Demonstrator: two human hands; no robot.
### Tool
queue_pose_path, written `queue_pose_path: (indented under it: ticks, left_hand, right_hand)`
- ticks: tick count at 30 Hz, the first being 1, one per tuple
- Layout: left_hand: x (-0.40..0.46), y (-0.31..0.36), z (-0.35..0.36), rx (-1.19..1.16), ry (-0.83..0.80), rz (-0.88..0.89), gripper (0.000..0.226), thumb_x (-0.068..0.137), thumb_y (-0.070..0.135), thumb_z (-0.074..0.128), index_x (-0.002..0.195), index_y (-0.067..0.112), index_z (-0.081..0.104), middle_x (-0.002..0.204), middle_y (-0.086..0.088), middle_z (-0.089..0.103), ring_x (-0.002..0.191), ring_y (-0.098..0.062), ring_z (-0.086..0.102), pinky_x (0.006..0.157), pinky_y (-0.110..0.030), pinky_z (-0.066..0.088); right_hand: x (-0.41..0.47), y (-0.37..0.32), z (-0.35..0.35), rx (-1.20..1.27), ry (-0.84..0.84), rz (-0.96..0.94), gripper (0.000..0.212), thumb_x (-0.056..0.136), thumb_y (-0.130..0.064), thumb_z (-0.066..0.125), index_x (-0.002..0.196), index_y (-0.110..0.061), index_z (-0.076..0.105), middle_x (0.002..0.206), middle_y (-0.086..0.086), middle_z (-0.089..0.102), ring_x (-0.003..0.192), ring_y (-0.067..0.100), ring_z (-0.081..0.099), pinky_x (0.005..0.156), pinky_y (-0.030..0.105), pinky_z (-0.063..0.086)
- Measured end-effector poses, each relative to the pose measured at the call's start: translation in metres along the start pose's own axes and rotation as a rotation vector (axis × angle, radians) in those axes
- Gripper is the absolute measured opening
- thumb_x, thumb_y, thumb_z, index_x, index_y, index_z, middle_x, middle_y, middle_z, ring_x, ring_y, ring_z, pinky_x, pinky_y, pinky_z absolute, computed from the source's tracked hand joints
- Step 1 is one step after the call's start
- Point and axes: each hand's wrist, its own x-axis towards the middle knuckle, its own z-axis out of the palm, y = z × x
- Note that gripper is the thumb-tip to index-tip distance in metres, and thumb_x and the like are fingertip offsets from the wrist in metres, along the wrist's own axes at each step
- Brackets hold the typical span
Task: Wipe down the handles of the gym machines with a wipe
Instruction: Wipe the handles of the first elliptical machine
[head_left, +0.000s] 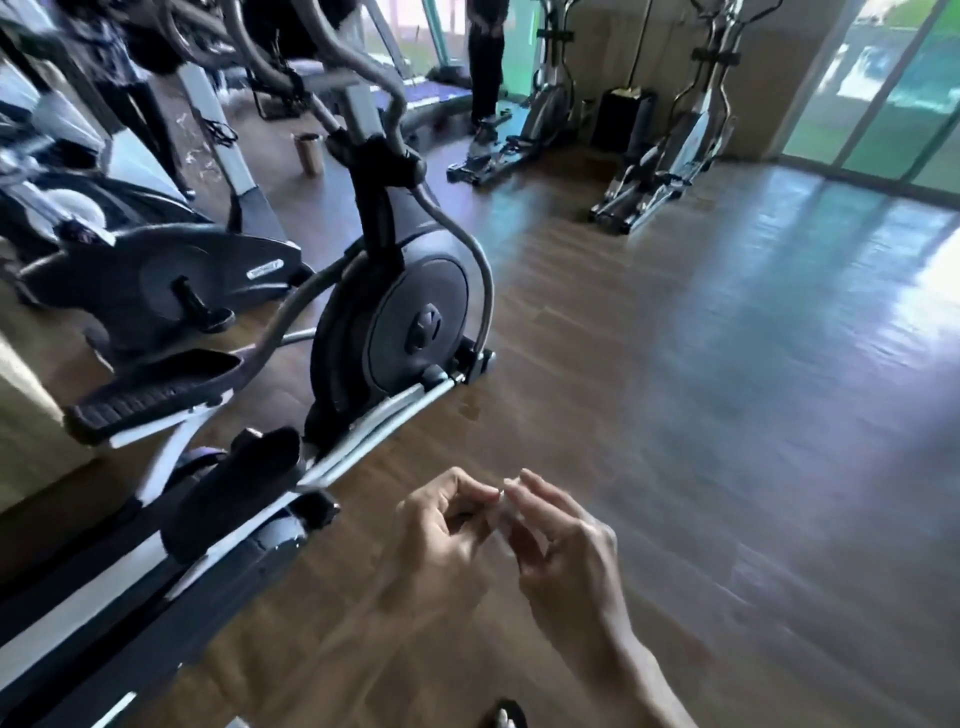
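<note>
Head cam, down-fwd, floor (675, 415) blurry-ish

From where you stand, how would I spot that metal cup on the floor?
Start at the nearest elliptical with the big round dark flywheel, on the left. Follow its upright post to the floor behind. The steel tumbler stands there alone, small, shiny and cylindrical, unlike the machines around it.

Elliptical (400, 312) left; open floor (701, 415) right
</note>
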Motion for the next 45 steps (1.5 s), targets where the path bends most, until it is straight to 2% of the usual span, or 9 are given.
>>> queue_pose_path:
  ticks: [3,9,15,20,24,27,33,41,45]
  left_hand:
    - [0.053,0.0,0.01,-0.018,0.056,0.017,0.008,0.083,0.007,0.071,0.083,0.013,0.066,0.087,-0.007,0.077,0.087,-0.02,0.075,0.08,-0.034,0.058]
    - [0.127,0.003,0.015,-0.01,0.114,-0.006,0.009,0.087,-0.005,0.067,0.088,0.003,0.063,0.079,-0.007,0.075,0.075,-0.01,0.072,0.07,-0.018,0.054]
    - [0.216,-0.003,0.004,0.062,0.109,-0.008,0.01,0.086,0.002,0.07,0.087,0.012,0.068,0.082,-0.001,0.076,0.081,-0.009,0.073,0.073,-0.017,0.054]
    - [0.306,-0.008,-0.014,0.059,0.084,0.008,0.019,0.086,-0.008,0.064,0.09,0.009,0.068,0.098,-0.005,0.072,0.089,-0.011,0.074,0.078,-0.018,0.056]
    - [0.377,0.0,-0.039,0.093,0.011,0.077,0.037,0.086,-0.001,0.066,0.099,0.034,0.068,0.105,-0.004,0.071,0.095,-0.012,0.072,0.088,-0.035,0.058]
    - [0.425,0.015,-0.058,0.242,0.109,0.152,0.049,0.084,0.009,0.072,0.105,0.052,0.061,0.116,0.009,0.064,0.1,-0.006,0.067,0.091,-0.034,0.057]
    - [0.507,0.091,-0.095,0.549,0.319,0.397,0.056,0.083,0.017,0.074,0.136,0.021,0.055,0.128,0.011,0.055,0.117,-0.008,0.057,0.102,-0.022,0.042]
    - [0.578,0.194,-0.125,0.851,0.574,0.556,0.062,0.087,0.03,0.065,0.143,0.011,0.047,0.144,-0.008,0.051,0.136,-0.023,0.044,0.116,-0.04,0.033]
    - [0.597,0.244,-0.134,0.94,0.702,0.564,0.066,0.092,0.044,0.058,0.149,0.018,0.039,0.155,-0.006,0.038,0.144,-0.019,0.032,0.117,-0.027,0.021]
  right_hand:
    - [0.053,0.024,-0.001,0.095,-0.024,-0.048,0.02,0.084,-0.013,0.072,0.103,-0.015,0.075,0.113,-0.019,0.057,0.117,-0.008,0.051,0.091,0.0,0.039]
    - [0.126,0.059,0.024,0.173,-0.048,-0.077,0.028,0.081,-0.006,0.07,0.106,-0.017,0.073,0.116,-0.011,0.066,0.107,-0.001,0.064,0.087,0.02,0.054]
    - [0.208,0.088,0.058,0.136,0.0,-0.036,0.023,0.079,-0.002,0.075,0.099,-0.014,0.076,0.096,-0.008,0.073,0.088,-0.012,0.064,0.077,0.002,0.046]
    - [0.29,0.102,0.083,0.12,-0.005,0.029,0.02,0.078,-0.005,0.076,0.09,-0.021,0.078,0.079,-0.014,0.072,0.071,-0.013,0.063,0.068,0.002,0.044]
    - [0.365,0.101,0.093,0.101,0.031,0.038,0.021,0.078,-0.007,0.077,0.089,-0.025,0.078,0.076,-0.018,0.072,0.072,-0.009,0.065,0.067,0.001,0.041]
    - [0.423,0.098,0.099,0.075,0.059,0.0,0.016,0.079,-0.013,0.077,0.09,-0.025,0.078,0.076,-0.013,0.073,0.07,-0.008,0.064,0.066,0.003,0.042]
    - [0.544,0.064,0.107,0.148,0.131,-0.185,0.015,0.079,-0.014,0.077,0.093,-0.016,0.078,0.08,-0.006,0.076,0.072,-0.004,0.066,0.07,0.011,0.049]
    - [0.682,0.008,0.083,0.218,0.093,-0.457,0.013,0.084,-0.019,0.07,0.094,-0.02,0.078,0.084,-0.003,0.075,0.065,0.004,0.061,0.072,0.014,0.047]
    - [0.73,-0.02,0.069,0.34,0.136,-0.609,0.012,0.083,-0.015,0.073,0.09,-0.022,0.078,0.074,-0.009,0.07,0.057,-0.006,0.05,0.063,0.009,0.041]
